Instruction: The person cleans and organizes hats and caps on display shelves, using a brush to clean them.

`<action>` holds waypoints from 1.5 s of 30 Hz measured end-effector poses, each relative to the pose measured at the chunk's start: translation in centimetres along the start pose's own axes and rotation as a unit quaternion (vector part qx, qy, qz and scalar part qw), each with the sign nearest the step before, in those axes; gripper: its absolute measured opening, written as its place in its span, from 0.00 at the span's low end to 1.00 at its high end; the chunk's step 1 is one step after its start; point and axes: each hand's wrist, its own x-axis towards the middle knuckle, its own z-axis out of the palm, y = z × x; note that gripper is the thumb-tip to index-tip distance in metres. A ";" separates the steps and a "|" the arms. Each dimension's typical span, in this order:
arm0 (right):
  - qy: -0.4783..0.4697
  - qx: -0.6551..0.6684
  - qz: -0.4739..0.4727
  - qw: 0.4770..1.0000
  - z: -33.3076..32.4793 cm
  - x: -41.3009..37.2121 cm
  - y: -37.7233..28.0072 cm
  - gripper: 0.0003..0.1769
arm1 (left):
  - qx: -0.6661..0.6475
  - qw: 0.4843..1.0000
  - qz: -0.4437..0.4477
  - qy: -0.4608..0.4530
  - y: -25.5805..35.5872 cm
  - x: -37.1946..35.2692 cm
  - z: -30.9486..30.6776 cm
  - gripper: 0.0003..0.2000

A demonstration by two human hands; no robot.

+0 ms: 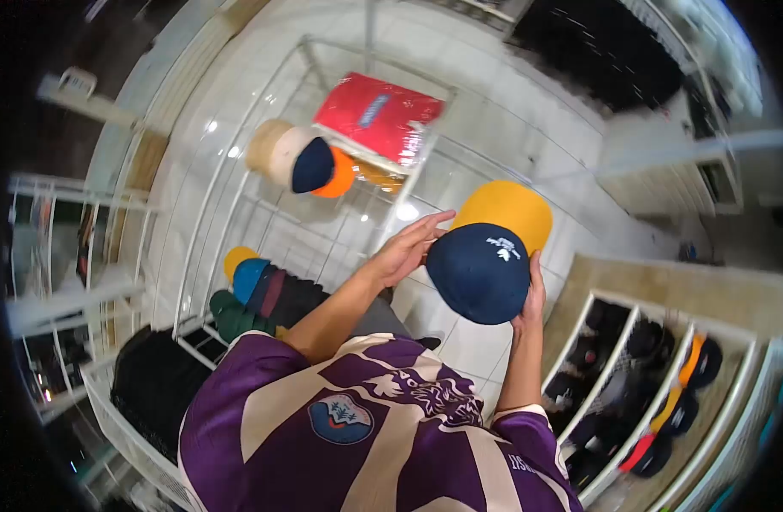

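Note:
A baseball cap (481,273) with a navy crown, a yellow brim and a small white print is held up in front of me. My right hand (532,294) grips its right edge, thumb up along the side where brim meets crown. On the opposite edge, my left hand (406,247) has its fingers at the rim, some of them partly hidden behind the cap. The brim points away from me.
Beyond my left hand, a glass-topped rack (383,166) carries a red plastic-wrapped package (379,111) and a row of caps (302,162). More caps (259,286) lie lower left, beside a basket of black items (157,384). A divided cap shelf (639,375) stands right.

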 end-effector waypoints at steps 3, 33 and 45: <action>0.107 -0.093 -0.064 0.988 -5.0 -6.9 -2.8 0.27 | 0.283 0.954 -0.087 -0.041 -3.4 3.0 8.0 0.25; 0.671 -0.601 -0.388 0.194 -29.5 -60.8 -27.1 0.30 | 0.254 0.874 -0.230 -0.345 -39.6 1.4 48.1 0.20; 0.341 -0.600 -0.516 0.508 -18.9 -38.4 -17.7 0.34 | 0.485 0.865 -0.009 -0.127 -29.4 1.5 41.7 0.42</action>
